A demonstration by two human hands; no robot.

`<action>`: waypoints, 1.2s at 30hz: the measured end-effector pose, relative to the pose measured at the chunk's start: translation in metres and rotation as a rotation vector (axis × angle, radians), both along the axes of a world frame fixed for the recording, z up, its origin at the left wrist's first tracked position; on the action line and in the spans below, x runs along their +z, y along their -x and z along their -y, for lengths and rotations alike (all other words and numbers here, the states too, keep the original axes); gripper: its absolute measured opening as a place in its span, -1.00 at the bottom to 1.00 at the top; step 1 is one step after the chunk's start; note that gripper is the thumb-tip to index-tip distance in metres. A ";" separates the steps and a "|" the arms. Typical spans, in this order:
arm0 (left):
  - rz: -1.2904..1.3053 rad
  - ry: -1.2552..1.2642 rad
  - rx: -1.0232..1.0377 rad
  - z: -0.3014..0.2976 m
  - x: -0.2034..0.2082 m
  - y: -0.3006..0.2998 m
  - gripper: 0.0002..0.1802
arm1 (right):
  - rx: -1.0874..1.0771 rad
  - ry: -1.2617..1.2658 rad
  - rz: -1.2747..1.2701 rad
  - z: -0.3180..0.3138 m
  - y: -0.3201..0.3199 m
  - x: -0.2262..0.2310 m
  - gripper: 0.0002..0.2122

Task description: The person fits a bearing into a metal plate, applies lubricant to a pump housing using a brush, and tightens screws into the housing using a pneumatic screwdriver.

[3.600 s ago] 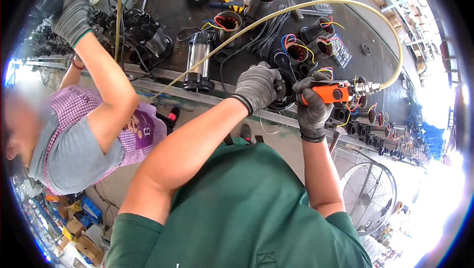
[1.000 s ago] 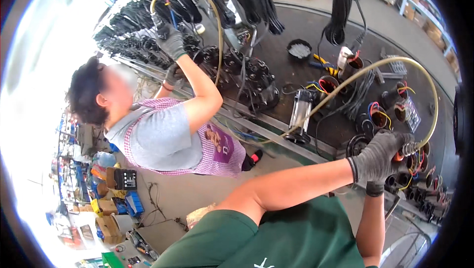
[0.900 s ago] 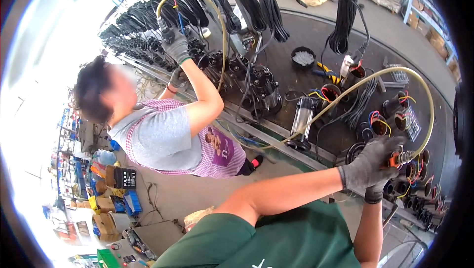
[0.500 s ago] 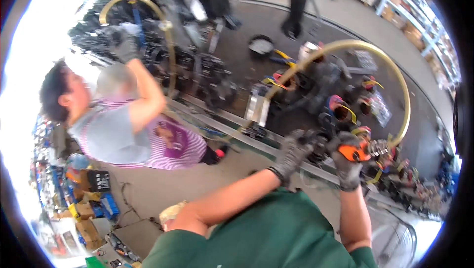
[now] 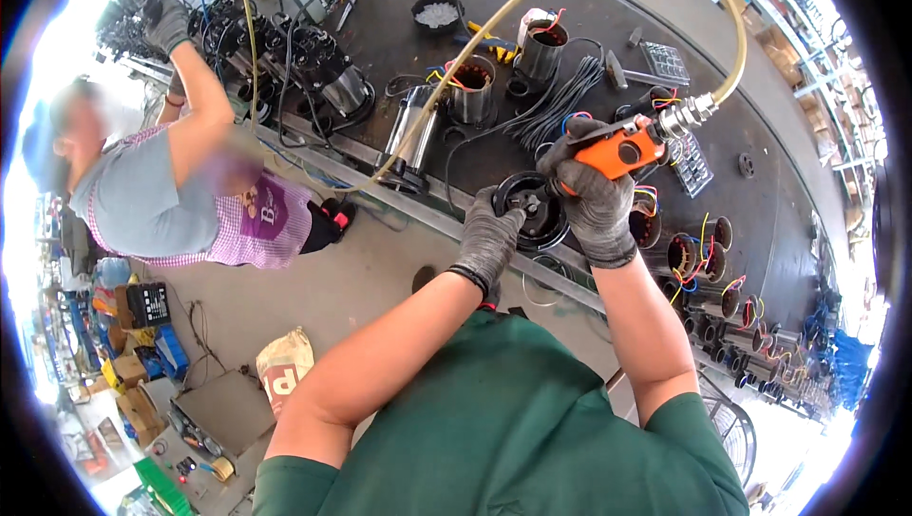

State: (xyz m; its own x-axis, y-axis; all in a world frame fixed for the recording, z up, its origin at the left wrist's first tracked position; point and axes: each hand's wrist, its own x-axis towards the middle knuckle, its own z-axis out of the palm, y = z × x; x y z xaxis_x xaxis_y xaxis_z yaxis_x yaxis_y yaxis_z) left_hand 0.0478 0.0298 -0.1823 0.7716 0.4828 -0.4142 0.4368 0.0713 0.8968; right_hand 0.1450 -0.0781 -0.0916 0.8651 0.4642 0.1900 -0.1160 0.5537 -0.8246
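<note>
My left hand (image 5: 487, 240), in a grey work glove, grips the near-left rim of a black round motor end cover (image 5: 545, 227) with a hollow, ribbed inside. Closed around an orange air blow gun (image 5: 622, 149) is my gloved right hand (image 5: 601, 207). The gun's tip end points down toward the cover's hollow; fingers hide the tip. A metal coupling (image 5: 686, 115) joins the gun to a yellowish air hose (image 5: 739, 41). Both hands are above the bench's near edge.
Metal motor stators with coloured wires (image 5: 472, 93) stand on the dark bench (image 5: 760, 193), with several more at right. Coiled grey cable (image 5: 568, 103) lies behind my hands. A bowl of clear pieces (image 5: 437, 13) sits farther back. A co-worker (image 5: 142, 150) stands at left.
The whole view has shifted and sharpened, with bench and hands now elsewhere in the picture. The orange gun has turned, its tip end now toward the black cover.
</note>
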 end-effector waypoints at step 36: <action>0.423 0.501 -0.104 0.003 0.103 0.052 -0.65 | 0.159 -0.584 -0.454 0.041 -0.005 0.034 -0.58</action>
State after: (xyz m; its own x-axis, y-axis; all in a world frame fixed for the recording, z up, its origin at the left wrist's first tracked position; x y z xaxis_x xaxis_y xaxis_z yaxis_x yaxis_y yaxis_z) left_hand -0.0039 0.0265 -0.0794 0.9490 0.2252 -0.2207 0.0817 0.5004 0.8620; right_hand 0.1501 -0.1193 -0.0573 0.8481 0.5231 0.0847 -0.4892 0.8343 -0.2541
